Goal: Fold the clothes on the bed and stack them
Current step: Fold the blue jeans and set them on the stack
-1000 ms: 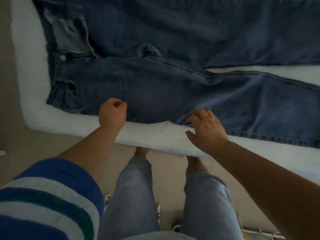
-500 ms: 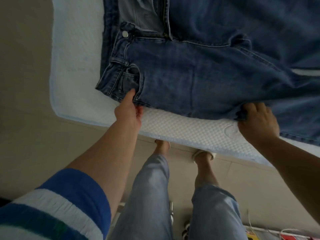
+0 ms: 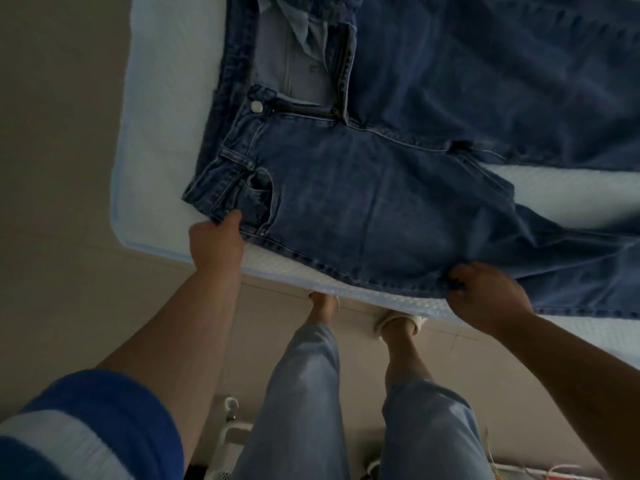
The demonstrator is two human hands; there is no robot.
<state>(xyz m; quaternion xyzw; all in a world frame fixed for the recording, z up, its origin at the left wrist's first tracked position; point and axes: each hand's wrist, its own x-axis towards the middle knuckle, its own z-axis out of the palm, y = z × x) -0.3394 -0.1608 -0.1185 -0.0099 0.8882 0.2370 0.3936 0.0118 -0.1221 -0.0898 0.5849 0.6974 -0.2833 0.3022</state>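
A pair of dark blue jeans lies spread flat on the white bed, waistband to the left, fly open, legs running off to the right. My left hand grips the near corner of the waistband beside the front pocket. My right hand is closed on the near side seam of the closer leg, bunching the denim at the bed's edge.
The bed's near edge runs diagonally in front of my legs and feet. Beige floor lies left of the bed. A white rack-like object and some cables sit on the floor near my feet.
My left hand slid left along the near edge to the waistband corner and took hold. My right hand closed on the leg seam. The view has shifted so the jeans sit further right.
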